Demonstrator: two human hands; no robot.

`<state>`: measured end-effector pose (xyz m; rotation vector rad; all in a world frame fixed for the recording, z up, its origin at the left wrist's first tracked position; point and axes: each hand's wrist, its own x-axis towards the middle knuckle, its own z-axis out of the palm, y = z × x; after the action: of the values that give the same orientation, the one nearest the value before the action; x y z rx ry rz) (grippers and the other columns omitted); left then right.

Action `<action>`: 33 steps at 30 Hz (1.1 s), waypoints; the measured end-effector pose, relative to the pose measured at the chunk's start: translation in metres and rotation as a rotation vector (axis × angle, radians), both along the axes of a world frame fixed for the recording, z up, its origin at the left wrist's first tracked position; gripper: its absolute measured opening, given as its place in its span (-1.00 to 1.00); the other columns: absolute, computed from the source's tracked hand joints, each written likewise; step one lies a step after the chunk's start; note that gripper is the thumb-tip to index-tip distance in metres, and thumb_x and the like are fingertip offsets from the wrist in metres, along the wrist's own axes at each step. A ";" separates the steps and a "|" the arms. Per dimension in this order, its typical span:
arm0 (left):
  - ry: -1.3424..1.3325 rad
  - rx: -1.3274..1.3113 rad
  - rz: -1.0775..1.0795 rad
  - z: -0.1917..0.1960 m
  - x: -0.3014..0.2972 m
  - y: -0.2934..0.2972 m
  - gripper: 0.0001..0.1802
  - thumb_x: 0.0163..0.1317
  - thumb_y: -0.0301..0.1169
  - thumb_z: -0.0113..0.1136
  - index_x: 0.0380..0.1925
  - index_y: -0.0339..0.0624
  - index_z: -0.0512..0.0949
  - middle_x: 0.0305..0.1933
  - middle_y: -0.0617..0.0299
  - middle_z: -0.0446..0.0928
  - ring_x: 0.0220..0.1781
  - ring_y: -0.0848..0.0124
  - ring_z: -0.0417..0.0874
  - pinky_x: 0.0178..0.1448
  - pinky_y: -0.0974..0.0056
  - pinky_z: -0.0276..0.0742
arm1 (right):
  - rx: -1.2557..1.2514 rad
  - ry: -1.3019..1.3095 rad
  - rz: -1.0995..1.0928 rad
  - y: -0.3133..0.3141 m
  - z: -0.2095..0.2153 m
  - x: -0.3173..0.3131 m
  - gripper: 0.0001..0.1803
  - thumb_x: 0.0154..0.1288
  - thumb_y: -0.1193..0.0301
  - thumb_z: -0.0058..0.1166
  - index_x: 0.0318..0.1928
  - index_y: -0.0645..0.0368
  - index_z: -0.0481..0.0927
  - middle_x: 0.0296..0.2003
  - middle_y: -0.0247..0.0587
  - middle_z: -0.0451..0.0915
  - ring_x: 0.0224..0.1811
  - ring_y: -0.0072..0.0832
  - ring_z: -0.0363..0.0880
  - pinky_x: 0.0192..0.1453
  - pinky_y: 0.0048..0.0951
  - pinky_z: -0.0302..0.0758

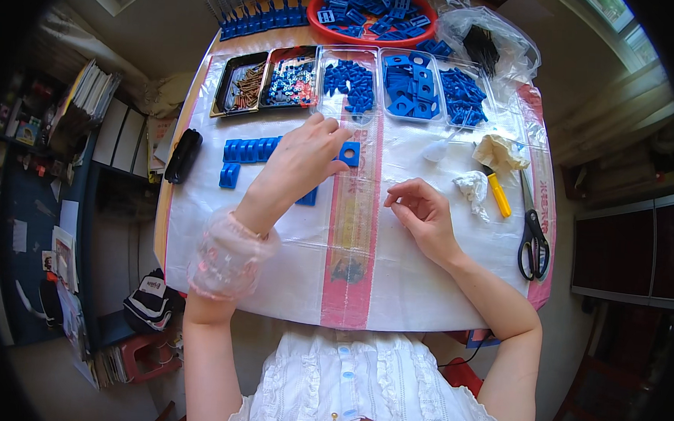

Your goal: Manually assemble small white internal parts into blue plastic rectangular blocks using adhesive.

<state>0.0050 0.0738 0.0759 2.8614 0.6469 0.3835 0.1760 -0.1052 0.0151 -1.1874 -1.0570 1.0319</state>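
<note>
My left hand [303, 154], with a sheer ruffled cuff at the wrist, reaches over a row of blue plastic blocks [250, 149]. Its fingers bend downward near the front of the clear tray of small blue pieces [349, 85]; the thumb stands apart and nothing shows in the grasp. By that thumb lies a blue square piece with a round hole [349, 153]. Partly under the forearm sits another blue piece [307, 197], and a single blue block [229, 176] lies below the row. My right hand [426, 219] rests loosely curled above the table sheet, with nothing visible in it.
Beside the clear tray stand trays of screws [246, 87], metal nuts [290, 78], blue holed plates [412, 89] and blue pointed pieces [462, 97]. A red basin [370, 38] of blue parts stands behind. Black scissors [533, 244], a yellow-handled tool [498, 196] and crumpled tissue [473, 191] lie at right.
</note>
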 end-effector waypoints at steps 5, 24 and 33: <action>0.135 -0.029 -0.038 -0.014 0.016 0.013 -0.57 0.03 -0.35 0.42 -0.09 -0.23 0.57 -0.10 0.12 0.56 0.04 0.17 0.54 0.16 0.16 0.47 | 0.020 -0.012 -0.006 0.001 -0.003 0.001 -0.76 0.29 0.70 0.04 -0.05 0.27 0.55 -0.21 -0.31 0.60 -0.11 -0.65 0.59 -0.05 -0.62 0.53; -0.375 -0.501 -0.074 -0.020 0.002 -0.078 -0.59 0.07 -0.51 0.41 -0.06 -0.27 0.50 -0.18 0.13 0.57 -0.25 0.38 0.69 -0.18 0.32 0.65 | -0.076 0.066 -0.072 -0.002 0.000 0.001 -0.94 0.37 0.51 0.12 -0.26 0.25 0.58 -0.43 -0.50 0.54 -0.44 -0.82 0.39 -0.39 -0.71 0.27; -0.498 -1.796 0.133 -0.040 0.005 -0.075 -0.72 0.51 -0.31 -0.02 0.10 -0.19 0.41 -0.04 0.26 0.58 -0.03 0.49 0.63 0.06 0.43 0.58 | -0.085 0.219 -0.146 -0.002 -0.003 0.007 -0.94 0.35 0.52 0.13 -0.31 0.23 0.58 -0.46 -0.50 0.51 -0.51 -0.82 0.34 -0.48 -0.70 0.20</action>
<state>0.0096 -0.0017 0.0356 0.9771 0.5605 0.2541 0.1826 -0.1075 0.0117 -1.1717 -0.7518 1.0734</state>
